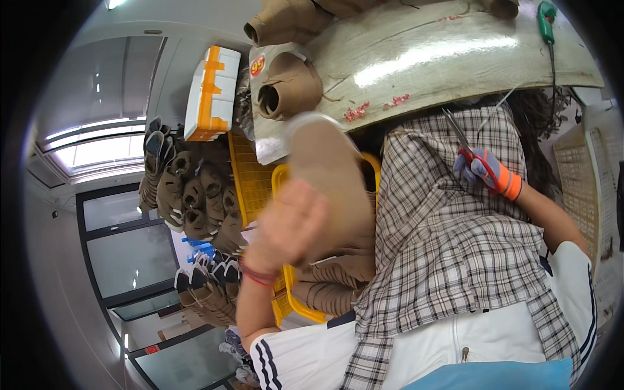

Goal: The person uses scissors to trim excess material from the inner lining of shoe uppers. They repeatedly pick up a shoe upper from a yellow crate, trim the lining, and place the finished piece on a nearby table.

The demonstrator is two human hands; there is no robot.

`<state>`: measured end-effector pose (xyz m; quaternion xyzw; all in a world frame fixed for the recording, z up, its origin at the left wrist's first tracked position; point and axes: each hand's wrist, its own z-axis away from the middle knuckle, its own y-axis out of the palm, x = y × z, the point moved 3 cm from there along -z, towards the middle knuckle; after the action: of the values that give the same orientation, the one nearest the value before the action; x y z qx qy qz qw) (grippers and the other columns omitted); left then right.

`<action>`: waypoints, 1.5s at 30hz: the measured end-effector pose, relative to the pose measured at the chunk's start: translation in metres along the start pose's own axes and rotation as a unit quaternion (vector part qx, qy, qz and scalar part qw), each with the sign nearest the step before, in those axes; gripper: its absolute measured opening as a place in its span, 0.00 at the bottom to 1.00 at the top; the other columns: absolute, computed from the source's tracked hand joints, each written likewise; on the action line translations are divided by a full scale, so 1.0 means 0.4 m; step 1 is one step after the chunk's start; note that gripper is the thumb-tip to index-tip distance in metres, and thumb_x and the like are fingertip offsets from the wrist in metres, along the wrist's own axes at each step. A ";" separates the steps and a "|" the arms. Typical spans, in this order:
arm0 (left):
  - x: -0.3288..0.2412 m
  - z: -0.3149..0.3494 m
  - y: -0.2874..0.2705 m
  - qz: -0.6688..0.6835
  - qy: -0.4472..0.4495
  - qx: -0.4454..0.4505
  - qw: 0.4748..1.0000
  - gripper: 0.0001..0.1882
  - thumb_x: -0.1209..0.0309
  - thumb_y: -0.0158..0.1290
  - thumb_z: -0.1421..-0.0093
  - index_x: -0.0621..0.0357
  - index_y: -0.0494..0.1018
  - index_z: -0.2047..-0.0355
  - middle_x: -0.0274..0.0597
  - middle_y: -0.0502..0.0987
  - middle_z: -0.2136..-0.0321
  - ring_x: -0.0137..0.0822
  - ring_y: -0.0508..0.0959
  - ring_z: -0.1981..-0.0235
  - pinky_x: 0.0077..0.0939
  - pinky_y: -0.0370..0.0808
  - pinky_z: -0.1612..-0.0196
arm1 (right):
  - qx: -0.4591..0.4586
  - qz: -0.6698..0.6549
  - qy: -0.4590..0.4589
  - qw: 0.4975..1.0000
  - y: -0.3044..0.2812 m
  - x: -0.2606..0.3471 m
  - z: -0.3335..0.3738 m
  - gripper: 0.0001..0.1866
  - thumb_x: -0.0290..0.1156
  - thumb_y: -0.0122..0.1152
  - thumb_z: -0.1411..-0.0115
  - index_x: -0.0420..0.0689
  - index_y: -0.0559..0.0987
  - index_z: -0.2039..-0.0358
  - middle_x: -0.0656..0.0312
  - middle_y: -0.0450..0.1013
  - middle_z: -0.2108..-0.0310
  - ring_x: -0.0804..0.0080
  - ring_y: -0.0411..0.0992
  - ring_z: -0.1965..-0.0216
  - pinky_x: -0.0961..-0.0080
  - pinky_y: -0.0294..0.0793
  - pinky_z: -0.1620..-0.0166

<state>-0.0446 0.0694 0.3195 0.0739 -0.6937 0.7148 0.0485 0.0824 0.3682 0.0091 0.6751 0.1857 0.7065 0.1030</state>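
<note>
My bare left hand (292, 221), with a red cord at the wrist, grips a brown boot upper (335, 166). Motion smears both, and the upper hangs over a yellow basket (281, 175) beside my lap. Several more brown uppers (328, 289) lie stacked in that basket. In a grey and orange glove, my right hand (481, 170) is closed round the red handles of a pair of scissors (461, 133). The blades point toward the table edge, slightly apart, above my checked apron (448, 247).
A worktable (416, 71) spans the far side, bearing a brown upper (289, 88) and a green corded hand tool (546, 19). At left stand a white box with orange tape (212, 94) and piled brown boots (195, 195). Cream crates (582, 175) stand at right.
</note>
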 end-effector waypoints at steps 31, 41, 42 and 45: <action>1.064 -0.330 0.371 0.119 -0.421 -0.221 0.872 0.23 0.59 0.64 0.52 0.57 0.77 0.58 0.52 0.69 0.47 0.49 0.65 0.42 0.42 0.60 0.40 | -0.020 0.104 0.188 0.976 0.049 0.057 -0.019 0.12 0.27 0.61 0.48 0.40 0.77 0.62 0.66 0.72 0.80 0.84 0.67 0.81 0.85 0.66 0.76; 0.690 -0.257 -0.024 0.340 -0.281 -0.503 0.743 0.17 0.69 0.55 0.39 0.71 0.74 0.55 0.47 0.72 0.48 0.37 0.72 0.50 0.28 0.70 0.49 | -0.091 0.137 0.159 0.974 0.062 0.119 0.012 0.13 0.29 0.57 0.46 0.39 0.76 0.60 0.67 0.70 0.76 0.83 0.65 0.76 0.83 0.67 0.71; 0.599 -0.228 -0.057 0.431 -0.257 -0.506 0.701 0.18 0.70 0.52 0.36 0.73 0.72 0.52 0.45 0.72 0.49 0.36 0.72 0.50 0.25 0.70 0.50 | -0.108 0.125 0.151 0.975 0.062 0.139 0.016 0.14 0.29 0.56 0.46 0.39 0.76 0.59 0.66 0.70 0.76 0.83 0.65 0.76 0.84 0.67 0.71; 0.387 -0.104 -0.030 0.518 -0.326 -0.493 0.618 0.16 0.68 0.47 0.33 0.64 0.71 0.49 0.44 0.76 0.53 0.35 0.74 0.52 0.35 0.68 0.45 | -0.189 -0.111 0.126 0.968 0.017 0.150 0.008 0.15 0.37 0.51 0.38 0.40 0.75 0.57 0.72 0.63 0.77 0.85 0.58 0.81 0.87 0.55 0.76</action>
<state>-0.1967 0.1064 0.3570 -0.1044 -0.8354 0.1004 -0.5302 0.0824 0.3862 0.0670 0.5242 0.1341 0.7923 0.2820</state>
